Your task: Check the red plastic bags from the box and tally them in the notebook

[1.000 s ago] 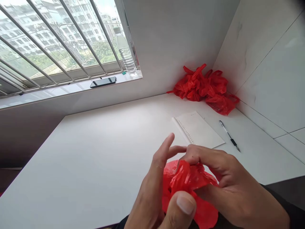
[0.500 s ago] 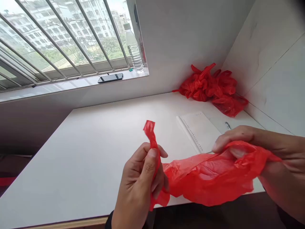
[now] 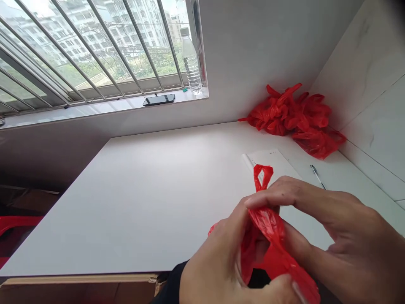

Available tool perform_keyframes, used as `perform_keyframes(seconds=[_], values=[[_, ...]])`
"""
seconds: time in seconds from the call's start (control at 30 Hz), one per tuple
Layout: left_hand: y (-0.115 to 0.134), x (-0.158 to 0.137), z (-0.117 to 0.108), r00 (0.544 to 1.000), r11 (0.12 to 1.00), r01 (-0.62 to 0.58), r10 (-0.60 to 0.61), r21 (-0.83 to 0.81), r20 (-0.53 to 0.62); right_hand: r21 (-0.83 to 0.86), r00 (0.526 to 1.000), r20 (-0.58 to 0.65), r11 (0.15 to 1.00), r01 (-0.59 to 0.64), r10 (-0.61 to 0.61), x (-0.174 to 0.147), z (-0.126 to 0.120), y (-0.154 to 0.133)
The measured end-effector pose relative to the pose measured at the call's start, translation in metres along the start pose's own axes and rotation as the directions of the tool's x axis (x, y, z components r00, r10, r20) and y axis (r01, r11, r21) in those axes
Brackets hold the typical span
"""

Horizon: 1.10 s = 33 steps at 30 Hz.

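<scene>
A thin red plastic bag (image 3: 272, 226) is bunched between my two hands near the table's front edge. Its looped handle (image 3: 263, 174) sticks up above my fingers. My left hand (image 3: 218, 261) curls around the bag from the left, with the thumb low on the front. From the right, my right hand (image 3: 319, 228) pinches the bag just under the loop, index finger reaching over to the left hand. The lower part of the bag hangs between the hands, and some of it is hidden behind my left hand.
A white table (image 3: 152, 202) spreads ahead. A notebook (image 3: 278, 162) and a pen (image 3: 317, 176) lie on its right side. Piled in the far corner are red plastic bags (image 3: 291, 114). On the windowsill are a phone (image 3: 158, 100) and a water bottle (image 3: 191, 63).
My hands have come together, the right moving left to meet the left. The stretched bag is now gathered between them, its loop upright. The view has shifted slightly left.
</scene>
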<state>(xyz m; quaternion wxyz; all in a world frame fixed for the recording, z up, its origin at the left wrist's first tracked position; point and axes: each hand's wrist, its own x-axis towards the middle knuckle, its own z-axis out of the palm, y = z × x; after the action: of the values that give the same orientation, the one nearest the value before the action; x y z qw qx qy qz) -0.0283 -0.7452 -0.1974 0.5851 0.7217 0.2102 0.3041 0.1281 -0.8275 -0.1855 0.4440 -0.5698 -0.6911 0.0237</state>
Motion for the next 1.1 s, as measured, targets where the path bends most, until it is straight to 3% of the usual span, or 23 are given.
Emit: perform_keyframes(seconds=[0.07, 0.1, 0.23, 0.4, 0.57, 0.7, 0.8, 0.87, 0.93, 1.0, 1.1], values=[[-0.004, 0.01, -0.01, 0.975, 0.995, -0.074, 0.087, -0.069, 0.206, -0.045, 0.998, 0.052, 0.998, 0.039, -0.037, -0.003, -0.001, 0.003], [-0.006, 0.015, -0.013, 0.959, 0.99, -0.113, 0.13, -0.082, 0.253, -0.07, 0.996, 0.057, 0.995, 0.078, -0.074, -0.004, -0.001, 0.004], [-0.012, 0.024, -0.015, 0.952, 0.977, -0.204, 0.212, -0.06, 0.221, -0.085, 0.969, 0.133, 0.972, 0.221, -0.208, 0.001, -0.002, 0.005], [-0.014, 0.019, -0.006, 0.972, 0.987, -0.159, 0.153, 0.017, 0.18, -0.129, 0.962, 0.119, 0.957, 0.26, -0.246, 0.011, -0.003, 0.002], [-0.016, 0.015, -0.007, 0.971, 0.989, -0.147, 0.137, 0.035, 0.193, -0.15, 0.981, 0.049, 0.97, 0.192, -0.187, 0.02, 0.001, 0.0], [-0.018, 0.022, -0.014, 0.955, 0.989, -0.092, 0.121, -0.116, 0.27, -0.026, 0.999, 0.044, 1.0, 0.015, -0.014, 0.027, -0.003, 0.009], [-0.025, 0.031, -0.02, 0.975, 0.972, 0.002, 0.05, -0.236, 0.214, 0.102, 0.994, 0.007, 0.989, -0.106, 0.105, 0.026, -0.005, 0.012], [-0.029, 0.038, -0.025, 0.987, 0.945, 0.02, 0.033, -0.325, 0.159, 0.129, 0.995, -0.029, 0.988, -0.09, 0.094, 0.022, -0.004, 0.011], [-0.032, 0.041, -0.029, 0.989, 0.94, 0.016, 0.036, -0.342, 0.145, 0.159, 0.998, 0.04, 0.985, -0.063, 0.057, 0.018, -0.002, 0.01], [-0.031, 0.042, -0.033, 0.984, 0.962, 0.01, 0.04, -0.274, 0.173, 0.18, 0.995, 0.079, 0.981, -0.067, 0.053, 0.017, 0.001, 0.012], [-0.028, 0.036, -0.036, 0.976, 0.99, -0.025, 0.054, -0.14, 0.212, 0.158, 0.999, 0.032, 0.987, -0.041, 0.037, 0.024, 0.004, 0.024]])
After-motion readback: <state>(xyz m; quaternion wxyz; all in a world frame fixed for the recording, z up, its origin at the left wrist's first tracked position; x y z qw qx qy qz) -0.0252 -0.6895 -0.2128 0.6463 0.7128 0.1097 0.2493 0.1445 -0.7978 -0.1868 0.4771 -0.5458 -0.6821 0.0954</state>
